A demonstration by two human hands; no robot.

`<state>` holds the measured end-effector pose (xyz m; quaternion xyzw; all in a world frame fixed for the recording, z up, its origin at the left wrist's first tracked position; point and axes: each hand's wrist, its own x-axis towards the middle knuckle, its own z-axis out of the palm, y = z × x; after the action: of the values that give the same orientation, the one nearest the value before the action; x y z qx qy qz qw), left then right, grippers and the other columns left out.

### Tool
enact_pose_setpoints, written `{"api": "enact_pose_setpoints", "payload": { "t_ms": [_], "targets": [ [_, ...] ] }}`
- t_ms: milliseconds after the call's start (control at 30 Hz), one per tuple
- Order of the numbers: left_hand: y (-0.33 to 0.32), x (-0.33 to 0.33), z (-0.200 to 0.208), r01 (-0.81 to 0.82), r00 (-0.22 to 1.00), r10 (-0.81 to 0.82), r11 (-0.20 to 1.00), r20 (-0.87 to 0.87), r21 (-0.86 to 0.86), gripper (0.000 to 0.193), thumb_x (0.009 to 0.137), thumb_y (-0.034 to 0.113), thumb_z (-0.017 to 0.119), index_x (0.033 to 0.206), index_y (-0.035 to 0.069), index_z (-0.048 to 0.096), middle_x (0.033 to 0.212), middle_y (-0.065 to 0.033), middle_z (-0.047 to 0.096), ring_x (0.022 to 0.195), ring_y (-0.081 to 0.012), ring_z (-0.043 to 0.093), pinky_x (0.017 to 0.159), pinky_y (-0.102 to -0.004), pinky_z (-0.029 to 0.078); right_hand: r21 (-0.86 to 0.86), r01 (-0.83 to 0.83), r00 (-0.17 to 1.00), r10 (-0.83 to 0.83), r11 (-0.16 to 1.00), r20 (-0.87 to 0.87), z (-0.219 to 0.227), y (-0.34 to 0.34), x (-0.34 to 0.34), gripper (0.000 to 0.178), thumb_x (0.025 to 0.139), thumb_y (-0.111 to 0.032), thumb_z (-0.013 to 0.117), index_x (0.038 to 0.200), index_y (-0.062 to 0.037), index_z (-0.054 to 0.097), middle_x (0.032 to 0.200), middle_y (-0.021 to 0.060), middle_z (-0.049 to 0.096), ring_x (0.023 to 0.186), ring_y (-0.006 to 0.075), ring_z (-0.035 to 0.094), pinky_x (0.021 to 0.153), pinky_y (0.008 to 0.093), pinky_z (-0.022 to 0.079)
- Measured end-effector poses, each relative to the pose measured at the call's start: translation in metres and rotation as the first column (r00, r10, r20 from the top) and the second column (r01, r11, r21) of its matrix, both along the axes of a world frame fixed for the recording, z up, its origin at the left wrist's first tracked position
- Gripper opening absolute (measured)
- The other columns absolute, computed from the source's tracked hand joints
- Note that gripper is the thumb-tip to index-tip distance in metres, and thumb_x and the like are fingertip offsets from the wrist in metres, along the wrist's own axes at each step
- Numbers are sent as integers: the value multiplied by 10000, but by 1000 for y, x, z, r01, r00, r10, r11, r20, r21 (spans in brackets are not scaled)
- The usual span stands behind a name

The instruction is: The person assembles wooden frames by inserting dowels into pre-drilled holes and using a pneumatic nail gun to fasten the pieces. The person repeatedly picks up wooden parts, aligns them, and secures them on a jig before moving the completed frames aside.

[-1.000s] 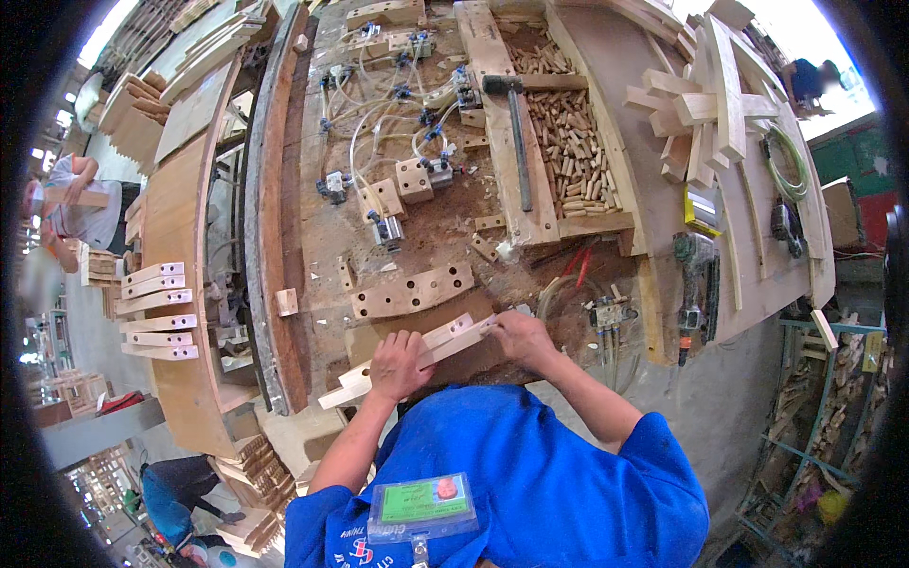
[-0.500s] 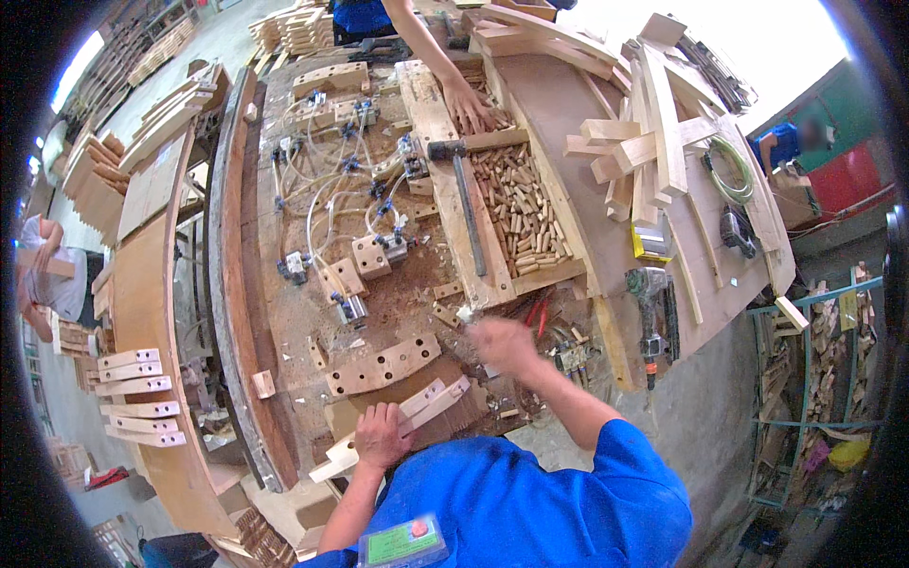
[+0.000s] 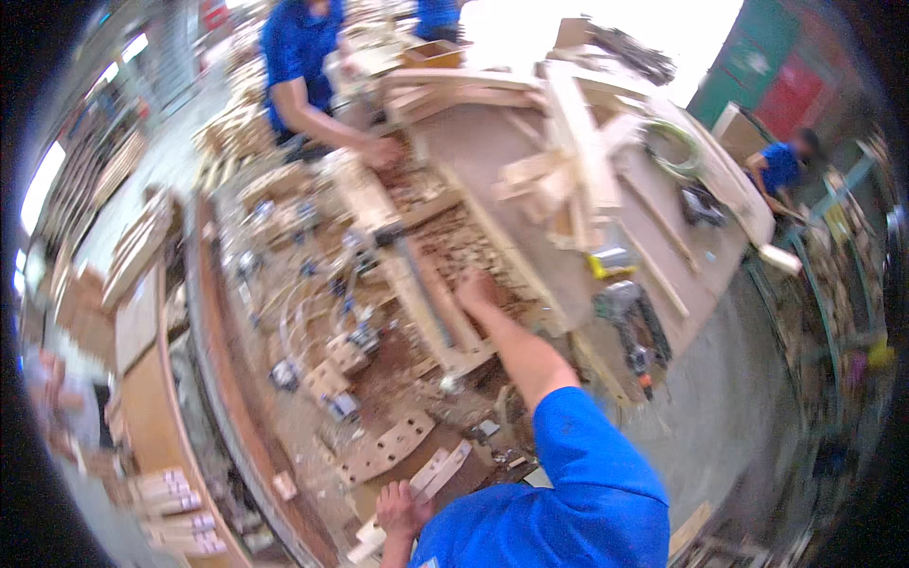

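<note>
My left hand [image 3: 402,508] is closed over two narrow pale wooden slats [image 3: 443,470], which lie side by side at the bench's near edge. Beyond them rests a curved wooden piece with drilled holes [image 3: 388,447]. My right arm stretches forward, and the right hand [image 3: 476,290] is down in a wooden bin [image 3: 530,270] of short wooden dowels [image 3: 453,237]. Blur and the dowels hide those fingers, so whether they grip any is unclear. A hammer [image 3: 417,275] lies along the bin's left side board.
Clamps with clear hoses [image 3: 312,293] fill the bench's left. A co-worker's hand [image 3: 382,151] is at the bin's far compartment. To the right are a power driver [image 3: 627,327], stacked wooden bars [image 3: 582,151] and a coiled hose [image 3: 670,150]. Slats [image 3: 180,511] lie on the left-hand board.
My right hand has moved forward from the bin's near end into the dowels. My left hand stays on the slats. The view has shifted, and the co-worker's body now shows more.
</note>
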<state>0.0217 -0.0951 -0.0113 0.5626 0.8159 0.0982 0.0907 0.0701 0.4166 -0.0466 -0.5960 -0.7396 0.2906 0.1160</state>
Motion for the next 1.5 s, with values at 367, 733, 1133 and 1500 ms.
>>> {"api": "enact_pose_setpoints", "payload": {
  "t_ms": [367, 733, 1133, 1500],
  "targets": [
    [-21, 9, -33, 25, 996, -35, 991, -77, -128, 821, 704, 621, 830, 1299, 98, 617, 1145, -156, 666, 1073, -375, 656, 892, -503, 545, 160, -191, 842, 246, 968, -480, 36, -151, 116, 153, 966, -156, 679, 1064, -39, 678, 990, 176, 707, 938, 355, 692, 828, 471, 536],
    [-29, 2, -42, 7, 1000, -7, 1000, 0, -18, 609, 738, 455, 840, 1151, 73, 605, 1052, -149, 618, 985, -370, 626, 802, -503, 522, -33, -392, 882, 365, 919, -298, 16, -308, 184, 193, 953, -172, 685, 1093, -56, 751, 1054, 180, 736, 1015, 378, 709, 922, 459, 563],
    [-14, 12, -19, -40, 999, 38, 996, 26, 82, 541, 716, 367, 852, 1095, 77, 598, 999, -123, 614, 929, -342, 627, 756, -482, 500, -11, -573, 789, 549, 819, -276, 9, -300, 164, 180, 979, -161, 659, 1111, -52, 717, 1032, 178, 703, 998, 407, 684, 874, 493, 557],
    [-10, 6, -19, -49, 997, 46, 998, 58, 51, 496, 707, 329, 840, 1064, 79, 602, 956, -118, 610, 894, -336, 617, 749, -473, 495, 17, -728, 674, 720, 686, -164, -8, -283, 149, 171, 975, -171, 663, 1094, -63, 722, 1003, 180, 702, 963, 396, 692, 848, 501, 565]
  ]
}}
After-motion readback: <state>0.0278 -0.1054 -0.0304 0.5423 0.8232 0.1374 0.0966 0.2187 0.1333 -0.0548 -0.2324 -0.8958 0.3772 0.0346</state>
